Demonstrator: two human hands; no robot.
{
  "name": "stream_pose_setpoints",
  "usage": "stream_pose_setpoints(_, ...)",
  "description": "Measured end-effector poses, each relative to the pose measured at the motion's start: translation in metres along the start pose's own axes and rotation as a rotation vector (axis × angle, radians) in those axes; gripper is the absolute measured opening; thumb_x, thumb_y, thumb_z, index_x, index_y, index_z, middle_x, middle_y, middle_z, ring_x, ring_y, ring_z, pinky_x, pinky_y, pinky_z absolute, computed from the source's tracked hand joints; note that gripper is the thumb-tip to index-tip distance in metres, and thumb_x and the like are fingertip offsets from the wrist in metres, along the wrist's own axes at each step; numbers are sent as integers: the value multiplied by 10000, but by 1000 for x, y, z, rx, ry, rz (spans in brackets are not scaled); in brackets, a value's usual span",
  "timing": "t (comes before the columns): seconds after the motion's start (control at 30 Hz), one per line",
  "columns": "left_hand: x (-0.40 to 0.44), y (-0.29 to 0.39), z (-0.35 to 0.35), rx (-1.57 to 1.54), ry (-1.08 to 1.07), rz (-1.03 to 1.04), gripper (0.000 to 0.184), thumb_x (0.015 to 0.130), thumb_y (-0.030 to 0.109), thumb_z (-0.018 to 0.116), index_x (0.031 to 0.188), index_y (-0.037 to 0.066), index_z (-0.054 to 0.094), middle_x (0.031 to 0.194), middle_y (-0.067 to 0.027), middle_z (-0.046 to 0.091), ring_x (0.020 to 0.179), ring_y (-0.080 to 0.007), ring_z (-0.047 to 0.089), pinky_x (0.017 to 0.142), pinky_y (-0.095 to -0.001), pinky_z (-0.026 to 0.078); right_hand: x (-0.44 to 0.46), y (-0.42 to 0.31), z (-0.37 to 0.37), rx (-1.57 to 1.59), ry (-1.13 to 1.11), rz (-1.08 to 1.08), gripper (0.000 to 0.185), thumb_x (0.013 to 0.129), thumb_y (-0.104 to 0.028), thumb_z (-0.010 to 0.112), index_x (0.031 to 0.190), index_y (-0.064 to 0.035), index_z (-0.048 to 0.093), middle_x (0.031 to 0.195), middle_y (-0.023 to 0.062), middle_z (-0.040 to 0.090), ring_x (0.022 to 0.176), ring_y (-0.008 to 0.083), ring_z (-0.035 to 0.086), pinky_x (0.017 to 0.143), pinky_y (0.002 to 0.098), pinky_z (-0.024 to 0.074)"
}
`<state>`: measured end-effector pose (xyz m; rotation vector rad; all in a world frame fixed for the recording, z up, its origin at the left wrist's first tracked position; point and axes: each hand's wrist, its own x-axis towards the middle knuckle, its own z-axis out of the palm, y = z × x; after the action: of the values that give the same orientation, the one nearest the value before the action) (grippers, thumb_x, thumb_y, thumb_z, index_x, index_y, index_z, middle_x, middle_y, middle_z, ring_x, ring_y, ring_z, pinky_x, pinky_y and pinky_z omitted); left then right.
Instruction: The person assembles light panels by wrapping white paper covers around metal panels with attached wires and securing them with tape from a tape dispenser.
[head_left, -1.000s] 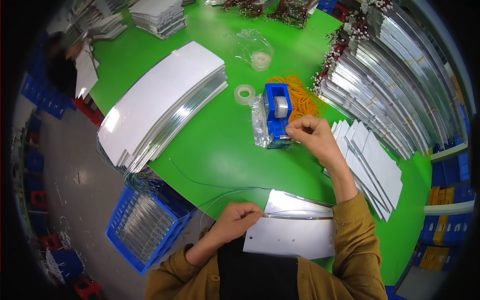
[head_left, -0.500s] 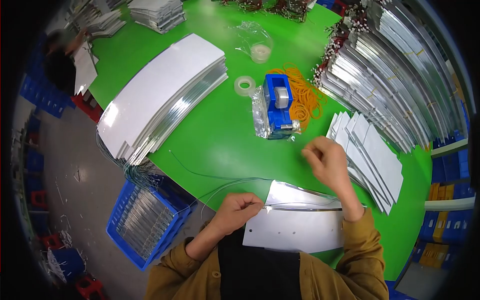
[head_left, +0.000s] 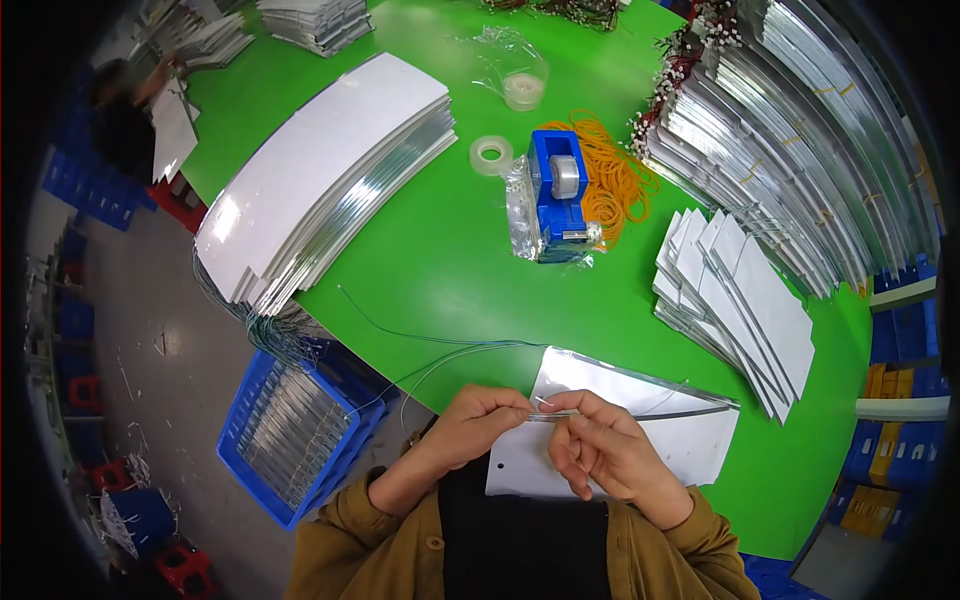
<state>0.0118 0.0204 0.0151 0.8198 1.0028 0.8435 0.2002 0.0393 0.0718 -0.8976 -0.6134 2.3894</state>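
Note:
Two white panels with shiny metallic edges lie in front of me, the near panel [head_left: 510,472] overlapping the far panel [head_left: 565,370]. My left hand [head_left: 478,425] is closed in a pinch at the near panel's upper left corner, on what looks like a thin wire. Beside it, my right hand [head_left: 605,445] is bent over the near panel, thumb and forefinger pinched near the left fingertips. A small pale tip shows there; what the right fingers grip is hidden. Thin grey-green wires [head_left: 440,350] trail left from the far panel.
A blue tape dispenser [head_left: 558,200], tape roll [head_left: 490,156] and orange rubber bands [head_left: 615,190] lie ahead. Panel stacks stand left [head_left: 330,150] and right [head_left: 735,300], with tall metallic stacks [head_left: 760,150] behind. A blue crate [head_left: 245,400] sits below the table edge. Another person [head_left: 125,130] is far left.
My right hand has come down and left from above the far panel to the near panel, meeting my left hand. The left hand stays pinched in nearly the same place.

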Motion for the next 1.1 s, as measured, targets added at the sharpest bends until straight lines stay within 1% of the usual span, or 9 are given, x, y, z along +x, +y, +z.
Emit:
stream_pose_setpoints(0.2, -1, -3, 0, -40, 33, -9, 147, 827, 72, 519, 817, 0, 646, 647, 36, 522, 595, -36, 395, 530, -145, 299, 3, 3, -2, -48, 42, 59, 257, 939, -92, 350, 1169, -18, 438, 668, 119, 546, 416, 108, 435, 326, 186, 343)
stream_pose_setpoints(0.4, 0, -4, 3, -20, 99, -11, 136, 825, 83, 531, 776, 2, 629, 626, 36, 506, 574, -41, 389, 512, -155, 298, 4, 4, -2, -107, 64, 64, 256, 943, -99, 340, 1167, -20, 436, 664, 115, 545, 409, 107, 435, 323, 185, 337)
stream_pose_setpoints(0.53, -5, 8, 7, 184, 40, 75, 128, 819, 91, 548, 748, 9, 615, 610, 38, 498, 541, -44, 372, 490, -167, 294, 3, 3, 2, -161, 101, 87, 274, 929, -109, 388, 1186, -16, 414, 662, 94, 542, 447, 110, 442, 380, 208, 357)
stream_pose_setpoints(0.57, -5, 8, 7, 185, 40, 77, 128, 819, 91, 548, 748, 9, 615, 610, 38, 498, 541, -44, 372, 490, -167, 294, 2, 3, 4, -162, 101, 85, 274, 929, -109, 388, 1186, -16, 414, 662, 94, 542, 447, 110, 442, 380, 208, 357)
stream_pose_setpoints(0.7, -6, 5, 8, 181, 44, 81, 120, 821, 100, 564, 748, 17, 610, 597, 41, 490, 519, -42, 354, 474, -169, 287, -8, 8, 16, -959, 342, -369, 249, 852, -61, 513, 1093, -3, 494, 672, 67, 535, 508, 130, 450, 459, 231, 368)
stream_pose_setpoints(0.73, -6, 5, 8, 182, 44, 83, 120, 821, 100, 564, 748, 17, 610, 597, 41, 490, 519, -42, 354, 474, -169, 287, -7, 8, 16, -960, 342, -371, 249, 852, -61, 513, 1093, -3, 494, 672, 67, 535, 508, 130, 450, 459, 231, 368)
stream_pose_setpoints(0.9, -5, 3, 10, 123, 29, 58, 110, 826, 104, 575, 758, 23, 608, 594, 45, 486, 515, -36, 349, 473, -164, 280, 2, 11, 4, -1130, 305, -506, 185, 767, -9, 568, 951, -22, 555, 693, 56, 526, 571, 158, 454, 511, 245, 372)
stream_pose_setpoints(1.03, -8, 3, 14, -50, 70, 80, 82, 820, 82, 587, 761, 30, 610, 594, 50, 485, 515, -31, 352, 468, -161, 268, 10, 9, -3, -1263, 264, -618, 155, 699, 34, 612, 837, -37, 604, 711, 47, 520, 621, 180, 457, 552, 257, 374)
stream_pose_setpoints(1.1, -12, 3, 10, -32, 61, 85, 67, 815, 73, 591, 769, 30, 613, 595, 48, 486, 514, -32, 352, 468, -160, 267, 12, 7, -3, -1260, 240, -606, 150, 709, 24, 608, 843, -42, 600, 716, 47, 517, 629, 183, 460, 556, 260, 375)
